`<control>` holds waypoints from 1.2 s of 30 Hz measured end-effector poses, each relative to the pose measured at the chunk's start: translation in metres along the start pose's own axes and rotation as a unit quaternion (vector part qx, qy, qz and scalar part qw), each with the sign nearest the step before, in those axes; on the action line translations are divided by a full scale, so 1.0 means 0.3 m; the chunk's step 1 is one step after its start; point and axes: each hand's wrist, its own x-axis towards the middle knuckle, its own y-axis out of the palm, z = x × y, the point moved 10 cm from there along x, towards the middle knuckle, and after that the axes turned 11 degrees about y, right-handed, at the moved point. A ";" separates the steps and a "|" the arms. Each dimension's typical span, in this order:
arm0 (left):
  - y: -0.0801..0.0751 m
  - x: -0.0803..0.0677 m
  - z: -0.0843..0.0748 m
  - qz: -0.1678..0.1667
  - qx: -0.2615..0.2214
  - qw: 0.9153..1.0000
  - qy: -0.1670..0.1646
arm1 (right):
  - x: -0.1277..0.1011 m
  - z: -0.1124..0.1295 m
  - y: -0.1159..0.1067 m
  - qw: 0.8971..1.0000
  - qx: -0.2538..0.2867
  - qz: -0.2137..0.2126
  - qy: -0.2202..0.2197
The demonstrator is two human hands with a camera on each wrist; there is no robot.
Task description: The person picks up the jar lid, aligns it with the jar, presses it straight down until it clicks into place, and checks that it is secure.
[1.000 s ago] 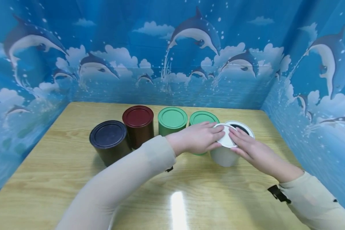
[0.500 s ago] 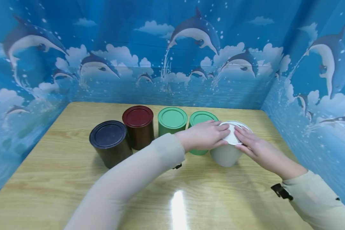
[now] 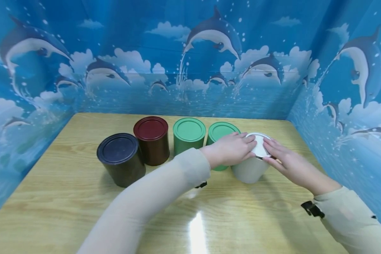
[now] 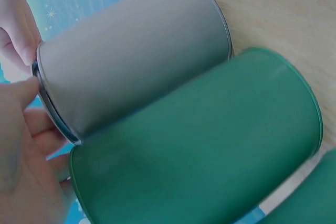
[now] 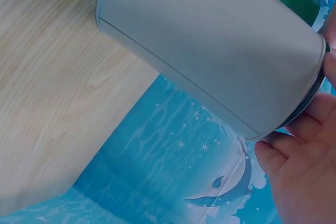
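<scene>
Grey tin (image 3: 250, 170): stands upright on the wooden table (image 3: 66, 197), toward its far right corner, at the right end of a row of five tins. Contents hidden; a white lid (image 3: 259, 145) lies over its mouth, and the wrist views show a dark rim just under the lid's edge.

Left hand (image 3: 231, 150): reaches across from the left, fingers laid close together and fairly straight on the lid's left half, thumb down at the rim.

Right hand (image 3: 284, 160): comes in from the right, fingers straight and slightly spread on the lid's right half, thumb at the rim below.

Green tin (image 3: 220, 132): lidded, touching the grey tin's left side, partly covered by the left hand.

Second green tin (image 3: 188, 135): lidded, just left of the first.

Dark red tin (image 3: 151, 140): lidded, next to the left.

Black tin (image 3: 120, 158): lidded, at the left end of the row, set nearer the front edge than the others.

Contents of all four cannot be seen.

Surround: blue dolphin-print backdrop (image 3: 190, 60) along the far, left and right edges of the table.
</scene>
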 end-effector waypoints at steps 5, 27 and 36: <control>0.002 0.012 0.000 -0.005 0.006 1.000 -0.011 | 0.003 -0.024 0.006 1.000 0.004 0.015 0.019; 0.010 0.046 -0.002 -0.002 -0.002 0.999 -0.040 | -0.010 -0.036 0.019 0.999 0.013 0.030 0.030; 0.015 0.064 0.012 0.004 -0.041 0.998 -0.053 | -0.002 -0.035 0.016 0.998 0.018 0.047 0.038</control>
